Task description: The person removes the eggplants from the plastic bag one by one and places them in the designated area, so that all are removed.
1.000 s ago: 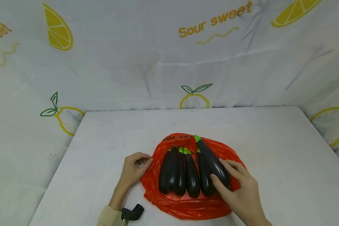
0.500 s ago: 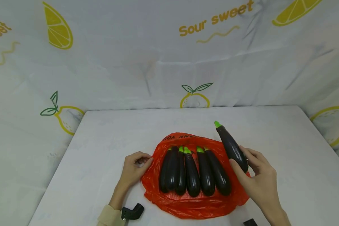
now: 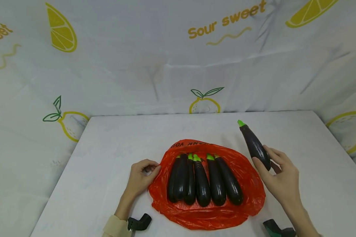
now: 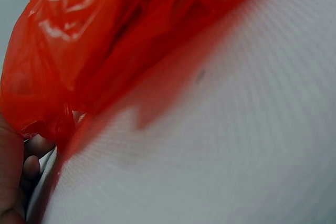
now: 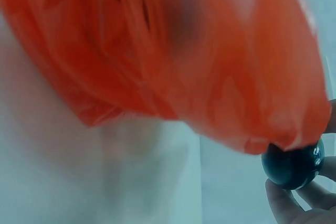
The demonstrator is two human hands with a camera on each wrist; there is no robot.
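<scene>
Between its thumb and fingers my right hand [image 3: 283, 176] holds an eggplant [image 3: 254, 144], raised just beyond the right side of a red plastic bag [image 3: 207, 219]. The green stem end points up and away. In the right wrist view the round end of that eggplant [image 5: 294, 167] shows below the red bag [image 5: 220, 77]. Several more dark eggplants [image 3: 203, 182] lie side by side on the opened bag. At the bag's left edge my left hand [image 3: 142, 177] pinches the plastic. The left wrist view has the bag [image 4: 79, 51] bunched near the fingers [image 4: 32, 166].
A white table [image 3: 101, 158] lies under everything. Behind it hangs a white cloth [image 3: 130, 65] printed with lemons and lettering. Dark wrist-worn devices show near the left wrist [image 3: 139, 223] and the right wrist [image 3: 277, 228].
My right hand has lifted the eggplant off the others and carried it right and away, past the bag's edge. An eggplant it had covered now shows. The left hand has stayed still.
</scene>
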